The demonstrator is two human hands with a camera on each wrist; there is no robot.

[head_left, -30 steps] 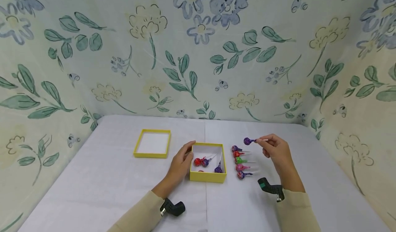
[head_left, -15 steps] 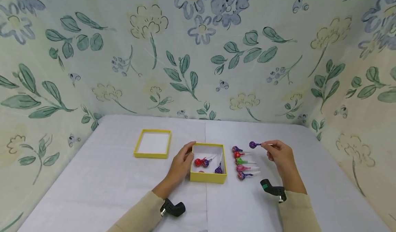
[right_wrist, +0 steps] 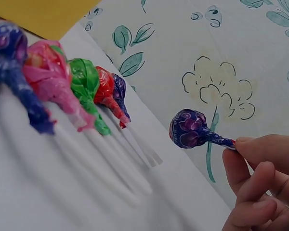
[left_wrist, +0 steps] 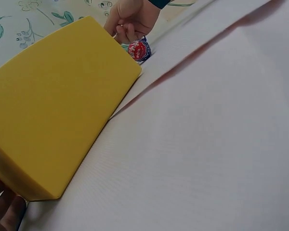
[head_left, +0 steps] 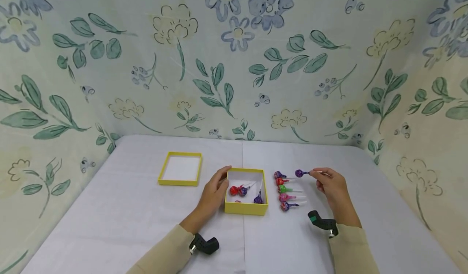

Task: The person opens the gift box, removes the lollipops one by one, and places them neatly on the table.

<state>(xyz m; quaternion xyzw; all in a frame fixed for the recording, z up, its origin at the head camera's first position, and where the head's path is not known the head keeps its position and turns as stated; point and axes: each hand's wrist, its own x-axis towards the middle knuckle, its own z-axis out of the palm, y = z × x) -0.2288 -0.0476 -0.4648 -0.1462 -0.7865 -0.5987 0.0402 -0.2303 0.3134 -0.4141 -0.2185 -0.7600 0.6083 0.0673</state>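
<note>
My right hand [head_left: 330, 184] pinches a purple-wrapped lollipop [head_left: 300, 173] by its stick end, raised beside the back of a lollipop row. Close up in the right wrist view, the held lollipop [right_wrist: 189, 129] points left, between thumb and fingers. My left hand [head_left: 212, 195] holds the left side of an open yellow box [head_left: 245, 209], its fingers reaching the far left corner. Inside lie a red lollipop [head_left: 233, 190] and purple lollipops [head_left: 258, 199]; another is partly hidden by the front wall. The left wrist view shows the box's yellow outer wall [left_wrist: 67, 101] and fingertips [left_wrist: 9, 209] at its corner.
Right of the box, several lollipops lie in a column, sticks to the right, among them a green lollipop [head_left: 283, 189] and a pink lollipop [head_left: 284, 197]. A yellow-rimmed lid [head_left: 179, 183] lies back left on the white tabletop [head_left: 109, 217]. Floral cloth [head_left: 234, 83] hangs behind.
My right hand with the purple lollipop has moved slightly right and toward me, and lower, nearly level with the row's back lollipop. My left hand and the box have stayed put.
</note>
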